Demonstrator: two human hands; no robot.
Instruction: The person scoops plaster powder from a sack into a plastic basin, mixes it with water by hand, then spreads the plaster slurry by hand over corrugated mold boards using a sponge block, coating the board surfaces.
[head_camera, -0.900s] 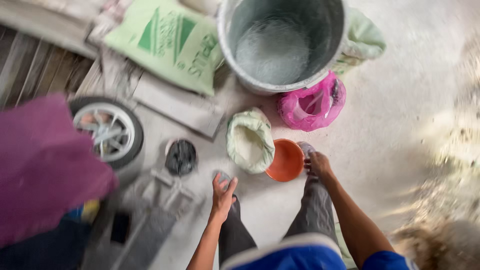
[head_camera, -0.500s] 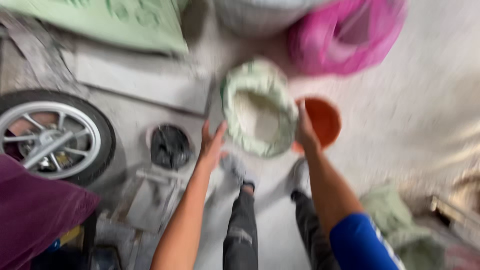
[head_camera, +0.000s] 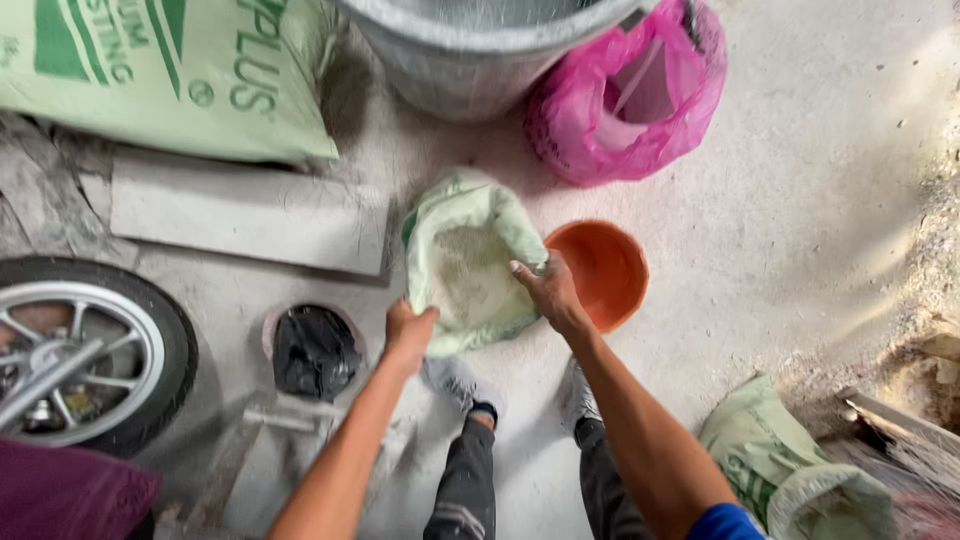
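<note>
Sack: an open pale green sack (head_camera: 470, 262) sits on the dusty floor (head_camera: 800, 200), in the middle, with white powder inside.
Far left: a wheel (head_camera: 85, 350) with a black tyre and shiny spokes.
Top left: a big green bag (head_camera: 170, 70) lies flat, and a grey slab (head_camera: 245, 212) lies below it.
Small pot: a round pot (head_camera: 313, 350) with a black bag in it, just left of the left hand.
Left hand: the left hand (head_camera: 408, 335) is closed tight on the sack's near edge.
Right hand: the right hand (head_camera: 548, 292) grips the sack's right rim, fingers curled over it.
Hands: they are apart, one on each side of the sack.
Bowl: an orange bowl (head_camera: 603, 272) touches the sack on its right side.
Top: a big grey tub (head_camera: 480, 50), with a pink bag (head_camera: 630, 100) beside it.
Bottom right: another green sack (head_camera: 790, 480), well apart.
Feet: two dusty shoes (head_camera: 460, 385) stand just below the sack.
</note>
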